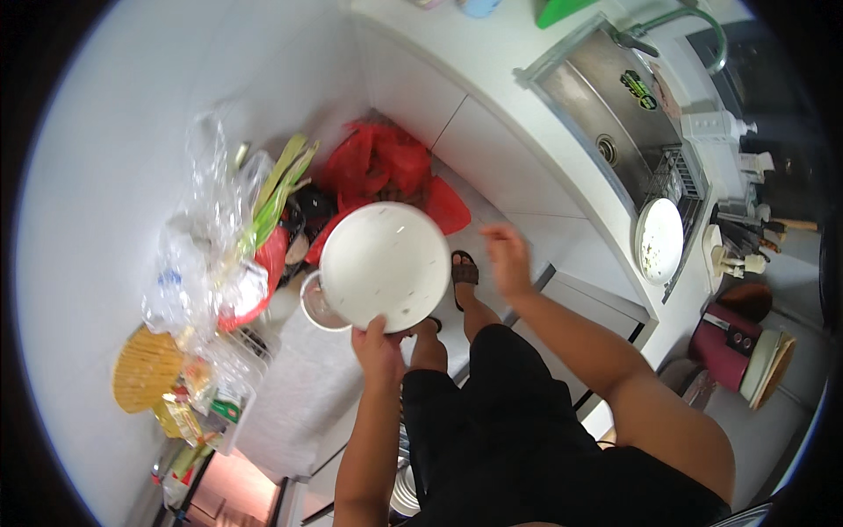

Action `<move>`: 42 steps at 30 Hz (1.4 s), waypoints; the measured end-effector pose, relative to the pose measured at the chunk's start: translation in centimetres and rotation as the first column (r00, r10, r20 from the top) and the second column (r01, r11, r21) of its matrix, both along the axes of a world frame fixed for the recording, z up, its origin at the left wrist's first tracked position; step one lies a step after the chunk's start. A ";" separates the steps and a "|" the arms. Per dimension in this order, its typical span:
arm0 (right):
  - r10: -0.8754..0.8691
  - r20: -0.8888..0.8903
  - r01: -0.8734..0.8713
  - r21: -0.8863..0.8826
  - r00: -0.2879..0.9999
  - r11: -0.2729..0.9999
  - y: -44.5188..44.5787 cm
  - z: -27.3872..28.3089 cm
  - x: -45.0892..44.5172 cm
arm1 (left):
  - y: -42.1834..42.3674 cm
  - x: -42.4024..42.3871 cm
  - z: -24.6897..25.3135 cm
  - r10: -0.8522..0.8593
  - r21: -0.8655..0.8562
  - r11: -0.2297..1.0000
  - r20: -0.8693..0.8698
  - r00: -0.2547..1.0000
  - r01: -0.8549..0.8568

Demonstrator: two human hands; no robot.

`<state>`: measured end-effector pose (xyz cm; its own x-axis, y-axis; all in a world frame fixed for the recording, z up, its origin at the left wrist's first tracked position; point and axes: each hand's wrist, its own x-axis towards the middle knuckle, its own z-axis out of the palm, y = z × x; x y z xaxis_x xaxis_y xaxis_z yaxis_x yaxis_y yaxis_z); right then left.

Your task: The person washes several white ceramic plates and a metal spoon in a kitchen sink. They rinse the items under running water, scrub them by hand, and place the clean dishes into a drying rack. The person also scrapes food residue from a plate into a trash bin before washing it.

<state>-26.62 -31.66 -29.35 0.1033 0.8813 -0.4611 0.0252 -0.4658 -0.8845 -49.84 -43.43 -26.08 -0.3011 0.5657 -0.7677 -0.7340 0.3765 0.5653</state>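
My left hand grips the near rim of a round white plate, with the thumb on its upper face. Small dark food bits are scattered over the plate. A clear round bowl shows partly behind its left edge; I cannot tell whether the two touch. To the right of the plate, my right hand is in the air, blurred, with its fingers loosely bent and nothing visible in them. Beyond the plate, a red plastic bag lies open on the floor in the corner.
At right, the counter holds a steel sink, a faucet and a white plate with food bits. A maroon appliance stands farther back. Leafy stalks, clear plastic bags and a yellow strainer-like item crowd the left.
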 end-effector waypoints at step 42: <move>-0.055 0.476 -0.014 0.139 0.878 0.990 3.6 16.0 41.2 | 26.0 20.0 -1.1 -0.080 0.175 0.975 -0.306 0.948 0.139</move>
<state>14.55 -28.03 -13.36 0.2995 0.9262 -0.2291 0.4522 -0.3492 -0.8207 -29.80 -17.39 -27.20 -0.4254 0.7357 -0.5270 -0.4829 0.3080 0.8197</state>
